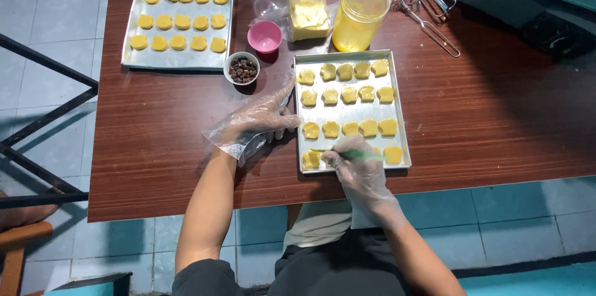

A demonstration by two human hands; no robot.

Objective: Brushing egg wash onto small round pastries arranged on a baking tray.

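Dark reddish-brown wood-grain tabletop (496, 116), glossy under soft overhead light. Beneath and around, a floor (56, 17) of pale grey-blue square tiles (grout lines plainly visible). At left, black metal bars (43, 91) crossing diagonally, plus an orange-brown wooden chair (18, 240) at the corner.

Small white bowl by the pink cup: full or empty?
Partly filled: the white bowl holds dark brown pieces, with the inner rim showing above them.
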